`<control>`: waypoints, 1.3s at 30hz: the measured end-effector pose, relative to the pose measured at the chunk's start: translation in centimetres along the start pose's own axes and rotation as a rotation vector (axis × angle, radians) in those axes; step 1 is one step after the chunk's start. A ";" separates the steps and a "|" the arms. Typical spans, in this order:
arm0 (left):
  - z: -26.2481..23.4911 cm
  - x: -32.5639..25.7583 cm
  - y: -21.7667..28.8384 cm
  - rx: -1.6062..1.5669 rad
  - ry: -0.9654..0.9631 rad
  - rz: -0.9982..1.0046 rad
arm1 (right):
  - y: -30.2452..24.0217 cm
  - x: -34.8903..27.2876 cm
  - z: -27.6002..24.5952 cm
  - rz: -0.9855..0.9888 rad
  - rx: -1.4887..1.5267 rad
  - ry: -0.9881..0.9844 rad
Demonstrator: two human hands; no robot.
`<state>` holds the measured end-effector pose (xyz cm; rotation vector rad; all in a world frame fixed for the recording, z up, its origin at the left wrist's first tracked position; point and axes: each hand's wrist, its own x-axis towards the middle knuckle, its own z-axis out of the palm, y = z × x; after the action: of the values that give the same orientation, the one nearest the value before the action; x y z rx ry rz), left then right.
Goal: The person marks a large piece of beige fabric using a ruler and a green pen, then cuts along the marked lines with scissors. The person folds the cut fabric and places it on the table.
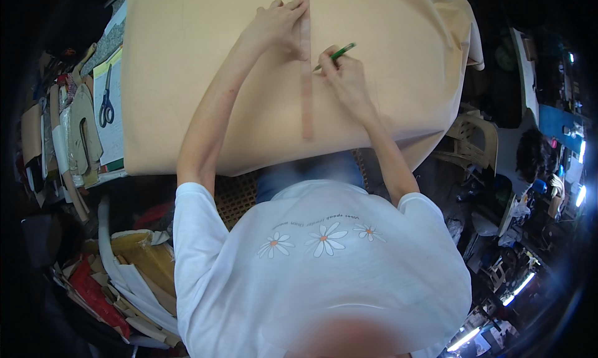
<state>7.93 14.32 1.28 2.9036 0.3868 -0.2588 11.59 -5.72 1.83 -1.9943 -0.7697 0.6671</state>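
A large tan sheet of leather-like material (205, 52) covers the table and hangs over its near and right edges. On it lies a long, narrow, translucent ruler (306, 102), running away from me. My left hand (281, 29) presses on the ruler's far part with fingers spread, some fingertips on its left edge and face. Just right of the ruler, my right hand (344, 74) grips a green pen (339, 52) in a writing hold. The pen's tip points down at the sheet close beside the ruler's right edge.
Blue-handled scissors (107, 105) lie on paper (111, 137) left of the sheet. Stacked patterns and scraps (81, 133) crowd the far left, with more rolls and pieces (137, 277) below. A plastic chair (470, 137) stands at the right.
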 end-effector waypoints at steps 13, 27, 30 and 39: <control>0.0 0.8 1.7 -0.045 -0.003 0.021 | 3.0 22.4 -2.6 -0.491 0.042 0.389; 0.0 1.1 2.0 -0.023 -0.017 -0.003 | 2.0 21.3 -1.2 -0.393 -0.273 0.365; 0.1 1.2 1.9 0.000 -0.021 0.006 | 1.4 15.8 -1.3 -0.351 -0.416 0.209; 0.1 1.4 2.4 0.013 -0.004 0.015 | 1.2 1.5 -2.6 -0.132 -0.021 0.113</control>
<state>9.95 12.33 1.32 2.9169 0.3644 -0.2653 14.70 -6.52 1.82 -1.9627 -0.8352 0.4673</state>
